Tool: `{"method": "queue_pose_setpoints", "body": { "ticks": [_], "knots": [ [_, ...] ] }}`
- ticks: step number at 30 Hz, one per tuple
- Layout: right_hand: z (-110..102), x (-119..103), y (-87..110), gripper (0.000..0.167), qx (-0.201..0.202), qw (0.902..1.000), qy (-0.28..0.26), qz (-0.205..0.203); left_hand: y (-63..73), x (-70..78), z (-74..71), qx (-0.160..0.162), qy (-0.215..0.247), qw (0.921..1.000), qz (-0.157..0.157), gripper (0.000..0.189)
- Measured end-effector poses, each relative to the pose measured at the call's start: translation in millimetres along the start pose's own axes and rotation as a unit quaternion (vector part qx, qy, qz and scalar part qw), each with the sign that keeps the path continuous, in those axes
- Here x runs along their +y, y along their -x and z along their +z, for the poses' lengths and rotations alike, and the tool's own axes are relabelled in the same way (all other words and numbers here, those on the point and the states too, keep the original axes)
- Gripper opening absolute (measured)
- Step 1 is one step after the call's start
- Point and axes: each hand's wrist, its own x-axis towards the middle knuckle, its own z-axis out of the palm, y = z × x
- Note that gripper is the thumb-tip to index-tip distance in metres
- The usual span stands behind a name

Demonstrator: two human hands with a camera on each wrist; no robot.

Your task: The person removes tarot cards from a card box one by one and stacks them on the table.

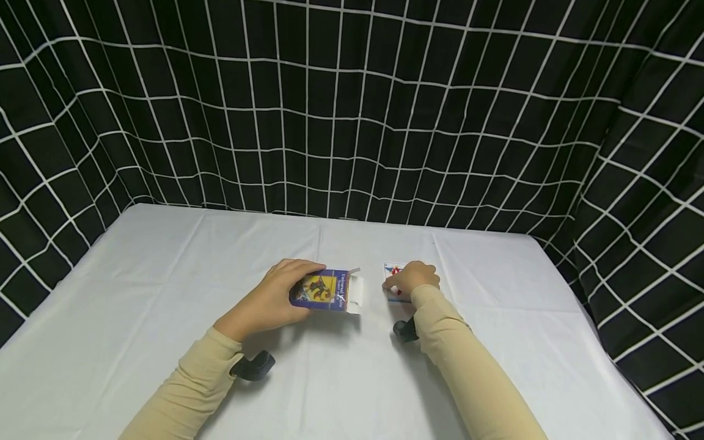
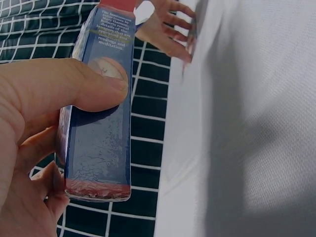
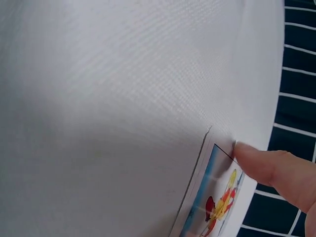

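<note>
My left hand [image 1: 275,297] holds a blue tarot card box [image 1: 320,289] above the table, its thumb pressing the narrow side in the left wrist view. The box's yellow picture faces up, and its white flap [image 1: 355,294] stands open at the right end. To the right, my right hand [image 1: 414,278] is over a tarot card [image 1: 397,297] with a white border and a red and yellow figure. Its thumb [image 3: 261,165] touches the card's edge in the right wrist view. The hand covers part of the card, so I cannot tell whether others lie beneath.
A white cloth [image 1: 181,293] covers the table. Black curtains with a white grid [image 1: 352,110] stand behind it and along both sides. A dark device [image 1: 253,366] is on the left wrist and another [image 1: 406,330] on the right.
</note>
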Motion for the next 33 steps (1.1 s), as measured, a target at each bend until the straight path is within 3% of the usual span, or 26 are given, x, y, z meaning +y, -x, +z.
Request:
{"method": "queue_pose_setpoints", "body": {
  "ticks": [5,10,17,23,25,33],
  "knots": [
    [-12.1,4.7,6.9,0.067,0.039,0.9974,-0.038,-0.047,-0.3,0.3,-0.2,0.003,-0.002,1.0000,0.001,0.073],
    [-27.9,10.9,25.2,0.051,0.071,0.9779,-0.154,-0.122,-1.1,-0.1,1.0,0.004,-0.002,1.0000,0.005,0.073],
    [-22.2,17.3,55.0,0.037,0.034,0.9359,-0.311,-0.162,-0.9,-0.5,1.8,0.007,0.002,1.0000,0.003,0.072],
    [-7.6,12.7,71.5,0.032,0.010,0.9030,-0.389,-0.181,0.6,-1.5,2.1,0.006,0.000,1.0000,0.001,0.073],
    [-4.7,9.4,75.9,0.030,0.007,0.8958,-0.404,-0.185,1.0,-2.0,2.4,0.007,-0.001,1.0000,0.002,0.073],
    [0.7,-1.7,88.8,0.025,-0.014,0.8830,-0.426,-0.196,0.0,-2.3,4.8,0.008,0.000,0.9999,0.007,0.073]
  ]
}}
